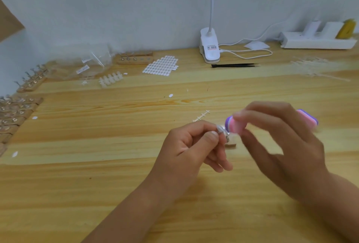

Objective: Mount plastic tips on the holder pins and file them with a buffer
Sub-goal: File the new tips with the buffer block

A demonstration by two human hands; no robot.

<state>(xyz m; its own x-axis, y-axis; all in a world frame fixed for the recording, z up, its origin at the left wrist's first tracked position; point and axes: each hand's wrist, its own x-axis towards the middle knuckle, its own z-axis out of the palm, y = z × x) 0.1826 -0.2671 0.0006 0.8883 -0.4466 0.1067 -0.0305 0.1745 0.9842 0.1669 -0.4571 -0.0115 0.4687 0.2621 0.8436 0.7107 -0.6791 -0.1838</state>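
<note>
Pale pine, streaked with darker grain, makes up the counter [116, 174], and just above it, right of its middle, the person has the work raised in both hands. The left hand [186, 149] pinches a small clear plastic tip [220, 127] between thumb and forefinger, the other fingers curled loosely beneath. I'd say that grip is there to brace the tip so it cannot twist on its pin. Below the tip sits the little holder [230, 144], a metal stem on what looks like a wooden foot, though it is too blurred to tell whether it touches the counter. The right hand [287, 145] wraps its fingers round a buffer [236, 126], a soft-looking block layered in pink, white and purple with rounded ends. One end meets the tip while the other pokes out behind the knuckles, and the smear on that hand suggests filing strokes. Rows of wooden holders [25, 107] with metal pins line the left edge, probably kept within reach. Further back lie a white strip of tips [110, 80], a sheet of oval pads [160, 66], black tweezers [233, 65] and a bare sprue [202, 116].
</note>
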